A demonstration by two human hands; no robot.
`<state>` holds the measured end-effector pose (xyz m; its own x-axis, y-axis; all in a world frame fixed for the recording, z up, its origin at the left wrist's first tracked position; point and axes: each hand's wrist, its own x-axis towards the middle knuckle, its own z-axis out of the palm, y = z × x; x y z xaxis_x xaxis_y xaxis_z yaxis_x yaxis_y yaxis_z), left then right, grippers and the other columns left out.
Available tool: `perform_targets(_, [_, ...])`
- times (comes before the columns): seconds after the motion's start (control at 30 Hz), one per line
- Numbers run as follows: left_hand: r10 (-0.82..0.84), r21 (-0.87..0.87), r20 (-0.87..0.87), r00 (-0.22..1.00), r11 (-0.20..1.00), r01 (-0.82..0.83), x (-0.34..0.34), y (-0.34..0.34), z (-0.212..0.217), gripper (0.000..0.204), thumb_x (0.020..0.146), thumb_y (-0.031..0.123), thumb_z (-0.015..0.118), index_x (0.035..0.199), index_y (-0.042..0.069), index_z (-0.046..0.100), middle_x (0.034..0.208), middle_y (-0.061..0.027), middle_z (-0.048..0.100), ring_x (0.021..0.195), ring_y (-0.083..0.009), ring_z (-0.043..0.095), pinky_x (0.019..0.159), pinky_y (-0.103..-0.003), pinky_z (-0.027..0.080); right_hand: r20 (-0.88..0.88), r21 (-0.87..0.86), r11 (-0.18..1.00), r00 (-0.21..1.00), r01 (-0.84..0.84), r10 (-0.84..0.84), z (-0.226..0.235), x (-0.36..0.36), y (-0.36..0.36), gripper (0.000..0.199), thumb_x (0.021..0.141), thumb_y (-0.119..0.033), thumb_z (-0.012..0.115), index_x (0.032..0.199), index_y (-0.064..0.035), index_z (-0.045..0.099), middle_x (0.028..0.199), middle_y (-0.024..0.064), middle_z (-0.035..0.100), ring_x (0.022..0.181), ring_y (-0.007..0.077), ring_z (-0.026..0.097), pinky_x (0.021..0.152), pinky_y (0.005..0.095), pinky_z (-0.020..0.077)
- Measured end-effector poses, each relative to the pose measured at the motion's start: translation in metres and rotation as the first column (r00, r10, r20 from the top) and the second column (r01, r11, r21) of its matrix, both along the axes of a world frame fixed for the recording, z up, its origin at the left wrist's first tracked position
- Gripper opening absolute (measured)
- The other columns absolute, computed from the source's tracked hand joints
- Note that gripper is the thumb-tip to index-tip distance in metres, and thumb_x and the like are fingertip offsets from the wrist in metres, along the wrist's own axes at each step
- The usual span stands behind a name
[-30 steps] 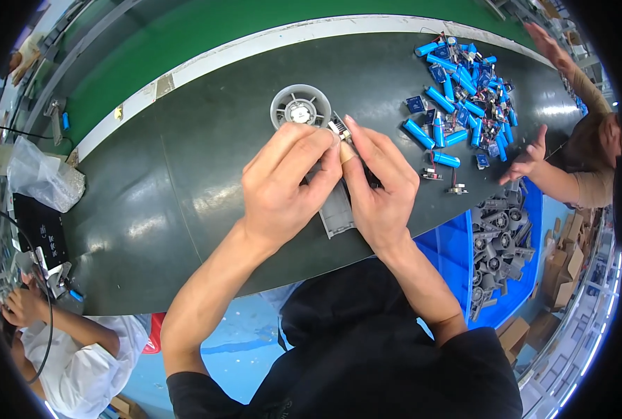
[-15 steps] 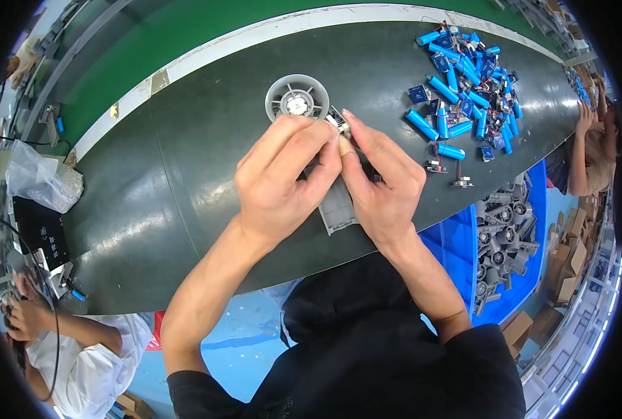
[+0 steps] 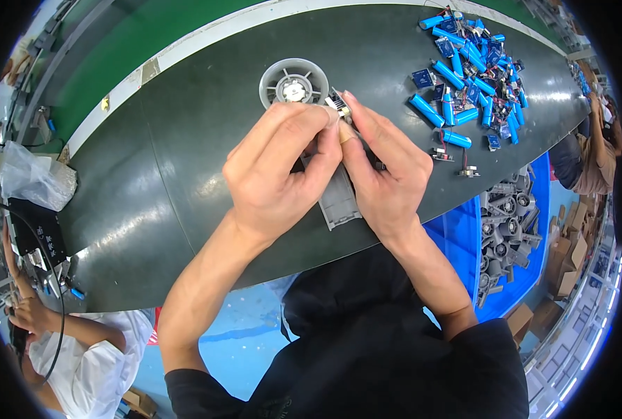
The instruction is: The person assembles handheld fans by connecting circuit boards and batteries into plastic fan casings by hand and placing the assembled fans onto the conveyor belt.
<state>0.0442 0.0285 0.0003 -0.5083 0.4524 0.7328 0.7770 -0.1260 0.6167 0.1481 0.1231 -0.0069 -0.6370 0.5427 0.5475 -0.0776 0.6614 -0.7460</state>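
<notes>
Since a moment ago both hands have barely shifted, left hand (image 3: 276,174) and right hand (image 3: 384,174) pinching fingertips narrowly on a grey plastic handle-shaped housing (image 3: 339,199) just below the round grey fan grille (image 3: 294,84), steadying it over the dark table (image 3: 150,181).

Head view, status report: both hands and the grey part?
Left hand and right hand both pinching grey handle part. Round fan housing just beyond. Nothing in the way.

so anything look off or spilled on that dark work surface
Nothing stands out. The blue cylinders lie in a loose heap at the far right, and both hands pinch a small part over the grey housing.
</notes>
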Motion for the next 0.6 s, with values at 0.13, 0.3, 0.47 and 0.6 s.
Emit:
perform_targets(0.13, [0.008,0.003,-0.05,0.999,1.0,-0.008,-0.0009,0.0008,-0.0015,0.022,0.069,-0.012,0.073,0.087,-0.001,0.067,0.079,-0.0083,0.064,0.06,-0.0173,0.062,0.051,-0.027,0.05,-0.039,0.053,0.998,0.999,0.029,-0.027,-0.0021,-0.002,0.001,0.034,0.081,0.004,0.072,0.115,0.002,0.07,0.104,0.0185,0.072,0.088,0.0266,0.074,0.073,0.0307,0.0588])
perform_targets(0.3, [0.037,-0.012,-0.064,0.997,0.999,-0.038,0.0001,0.0023,-0.0014,0.023,0.07,-0.013,0.073,0.089,-0.002,0.066,0.08,-0.0087,0.062,0.062,-0.0192,0.06,0.052,-0.029,0.049,-0.037,0.055,0.998,0.999,0.036,-0.034,-0.0021,-0.0021,0.0009,0.035,0.081,0.004,0.073,0.116,0.0014,0.07,0.103,0.0183,0.072,0.086,0.0256,0.074,0.071,0.0303,0.0589])
perform_targets(0.47, [0.032,-0.031,-0.072,0.997,0.999,-0.034,-0.0007,0.0019,-0.0009,0.024,0.07,-0.012,0.073,0.09,-0.002,0.066,0.081,-0.0086,0.062,0.063,-0.0194,0.061,0.053,-0.029,0.05,-0.028,0.063,0.997,0.999,0.046,-0.045,-0.0017,-0.0023,0.0007,0.035,0.081,0.003,0.073,0.116,0.0009,0.07,0.102,0.0176,0.073,0.083,0.025,0.074,0.07,0.0298,0.0589])
perform_targets(0.6, [0.06,-0.041,-0.087,0.994,0.997,-0.063,0.0016,0.0016,-0.001,0.023,0.07,-0.012,0.073,0.09,-0.002,0.066,0.081,-0.0086,0.063,0.062,-0.0196,0.06,0.053,-0.03,0.05,-0.035,0.084,0.995,0.998,0.055,-0.052,-0.0022,-0.003,0.0,0.035,0.081,0.003,0.074,0.116,0.0007,0.07,0.102,0.0172,0.073,0.083,0.0248,0.073,0.07,0.0298,0.0589])
